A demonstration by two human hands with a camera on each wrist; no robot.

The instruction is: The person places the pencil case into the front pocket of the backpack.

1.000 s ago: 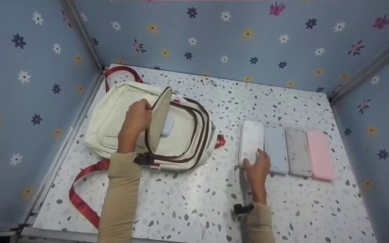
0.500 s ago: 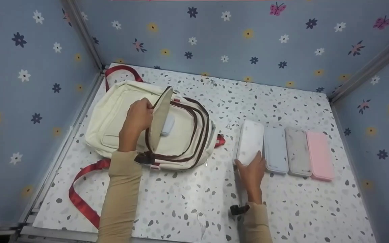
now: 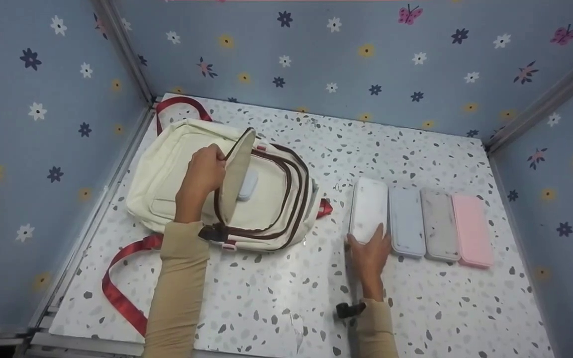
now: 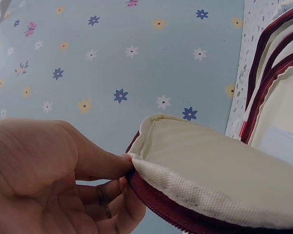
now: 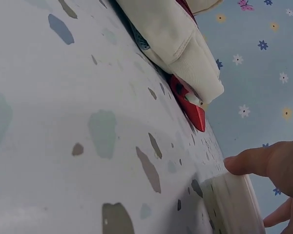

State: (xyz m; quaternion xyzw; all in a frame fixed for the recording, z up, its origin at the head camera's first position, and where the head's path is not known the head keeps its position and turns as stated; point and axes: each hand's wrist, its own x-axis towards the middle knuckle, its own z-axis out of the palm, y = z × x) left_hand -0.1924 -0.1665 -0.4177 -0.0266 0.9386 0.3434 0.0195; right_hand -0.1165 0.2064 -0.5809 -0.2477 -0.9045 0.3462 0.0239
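A cream backpack [image 3: 162,159] lies on the table with its front pocket unzipped. My left hand [image 3: 202,174] pinches the edge of the pocket flap [image 3: 234,184] between thumb and fingers and holds it raised. In the left wrist view the flap [image 4: 200,151] shows its maroon zipper edge. A small pale blue object [image 3: 247,186] sits inside the pocket, partly hidden by the flap. My right hand [image 3: 370,253] grips the near end of a white rectangular case [image 3: 370,206], thumb on its left side, fingers on its right. In the right wrist view the thumb touches the white case [image 5: 234,202].
Right of the white case lie a blue case [image 3: 407,221], a grey case [image 3: 439,223] and a pink case [image 3: 473,228], side by side. Red straps [image 3: 117,288] stick out from the backpack. Flowered panels [image 3: 326,64] enclose the speckled table [image 3: 266,303].
My right hand has shifted slightly left and closed round the near end of the white case, which has moved very little. The left hand keeps the flap up as before.
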